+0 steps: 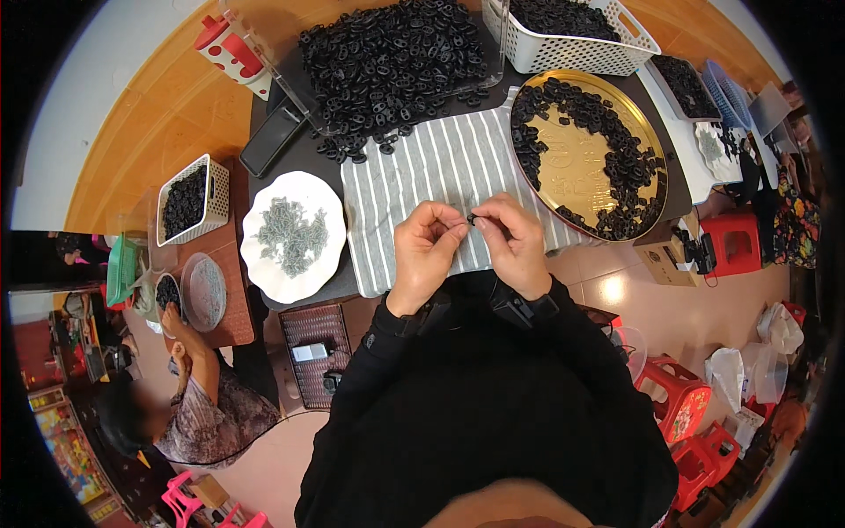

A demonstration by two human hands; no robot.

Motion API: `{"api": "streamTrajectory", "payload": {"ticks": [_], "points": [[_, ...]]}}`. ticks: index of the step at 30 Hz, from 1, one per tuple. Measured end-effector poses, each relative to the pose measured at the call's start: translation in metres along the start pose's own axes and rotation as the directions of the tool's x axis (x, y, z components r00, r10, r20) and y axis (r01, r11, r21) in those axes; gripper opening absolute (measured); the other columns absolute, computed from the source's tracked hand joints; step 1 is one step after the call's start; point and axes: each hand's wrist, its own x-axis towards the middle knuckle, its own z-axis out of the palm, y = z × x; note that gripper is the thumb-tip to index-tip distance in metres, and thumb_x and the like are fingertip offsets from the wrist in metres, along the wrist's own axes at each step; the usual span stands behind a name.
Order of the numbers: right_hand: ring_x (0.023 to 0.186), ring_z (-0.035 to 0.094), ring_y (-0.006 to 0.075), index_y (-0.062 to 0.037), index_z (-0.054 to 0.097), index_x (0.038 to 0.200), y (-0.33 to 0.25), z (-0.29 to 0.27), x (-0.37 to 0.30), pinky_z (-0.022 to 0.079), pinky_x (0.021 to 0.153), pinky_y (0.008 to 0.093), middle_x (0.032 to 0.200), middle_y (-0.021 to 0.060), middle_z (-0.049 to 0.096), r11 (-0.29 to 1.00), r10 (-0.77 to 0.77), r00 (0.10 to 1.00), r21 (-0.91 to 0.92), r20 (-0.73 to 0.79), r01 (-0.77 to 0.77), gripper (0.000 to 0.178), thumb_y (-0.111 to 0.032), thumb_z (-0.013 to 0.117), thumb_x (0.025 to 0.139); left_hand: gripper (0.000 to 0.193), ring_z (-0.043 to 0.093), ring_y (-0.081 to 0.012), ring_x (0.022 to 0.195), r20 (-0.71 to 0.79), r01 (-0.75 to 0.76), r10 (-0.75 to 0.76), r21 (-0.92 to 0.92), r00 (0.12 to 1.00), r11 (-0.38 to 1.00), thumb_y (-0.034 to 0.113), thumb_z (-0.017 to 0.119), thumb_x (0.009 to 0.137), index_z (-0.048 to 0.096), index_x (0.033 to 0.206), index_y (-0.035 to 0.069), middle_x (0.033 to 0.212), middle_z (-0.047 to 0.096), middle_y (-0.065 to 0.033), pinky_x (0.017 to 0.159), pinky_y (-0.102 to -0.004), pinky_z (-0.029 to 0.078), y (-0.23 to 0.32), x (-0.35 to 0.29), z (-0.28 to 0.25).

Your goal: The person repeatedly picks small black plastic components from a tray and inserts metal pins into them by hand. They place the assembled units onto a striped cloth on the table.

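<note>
At the person's twelve o'clock, above the striped cloth point(378, 233), the left hand point(427, 251) has fingertips together, contents unclear; the right hand point(521, 242) pinches a small black piece point(472, 217), fingers nearly closed. A slackened pinch could drop it.

The left forearm point(380, 343) and right forearm point(581, 330) reach forward and angle in toward each other. The left hand point(427, 253) has its fingers curled, thumb and index tips drawn together in a pinch; the right hand point(517, 246), also curled, pinches between thumb and index, its tips just beside the left's.
</note>
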Motion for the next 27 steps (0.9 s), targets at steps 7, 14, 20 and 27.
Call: {"api": "streamTrajectory", "payload": {"ticks": [7, 14, 20, 27], "points": [[0.068, 0.056, 0.0167, 0.0019, 0.061, 0.094, -0.0003, -0.0005, 0.0005, 0.043, 0.060, 0.0257, 0.082, 0.0097, 0.057, 1.000, 0.005, 1.000, -0.004, 0.013, -0.005, 0.018, 0.013, 0.058, 0.081, 0.015, 0.056, -0.0032, 0.072, 0.021, -0.009, 0.009, 0.018, 1.000, 1.000, -0.010, 0.065, 0.084, 0.060, 0.094, 0.000, 0.084, 0.062, 0.0009, 0.065, -0.0182, 0.046, -0.0012, 0.0004, -0.0008], [0.068, 0.058, 0.0202, 0.0024, 0.062, 0.090, 0.0026, -0.0001, 0.0012, 0.044, 0.060, 0.0276, 0.078, 0.0111, 0.057, 0.999, -0.050, 0.998, -0.004, 0.022, 0.050, 0.018, 0.015, 0.058, 0.078, 0.016, 0.056, -0.0029, 0.072, 0.038, 0.004, -0.005, 0.027, 0.999, 1.000, -0.013, 0.063, 0.083, 0.059, 0.093, 0.000, 0.082, 0.061, 0.0010, 0.064, -0.0176, 0.045, -0.0006, -0.0002, -0.0018], [0.066, 0.058, 0.0260, 0.0021, 0.062, 0.087, 0.0040, 0.0000, -0.0002, 0.044, 0.057, 0.0316, 0.077, 0.0122, 0.056, 0.991, -0.107, 0.993, -0.077, 0.045, 0.111, 0.017, 0.015, 0.059, 0.076, 0.016, 0.054, -0.0015, 0.069, -0.001, 0.000, 0.000, 0.036, 1.000, 0.999, -0.015, 0.062, 0.081, 0.057, 0.087, -0.001, 0.078, 0.059, 0.0011, 0.060, -0.0181, 0.043, 0.0006, -0.0011, 0.0021], [0.065, 0.057, 0.0269, 0.0005, 0.063, 0.088, 0.0031, -0.0020, -0.0014, 0.043, 0.056, 0.0329, 0.074, 0.0119, 0.054, 0.991, -0.097, 0.989, -0.086, 0.114, 0.107, 0.019, 0.014, 0.059, 0.075, 0.018, 0.054, -0.0024, 0.069, 0.019, -0.044, 0.042, 0.121, 0.999, 0.992, -0.015, 0.063, 0.080, 0.059, 0.092, -0.002, 0.079, 0.059, 0.0004, 0.061, -0.0184, 0.044, -0.0023, -0.0027, 0.0003]]}}
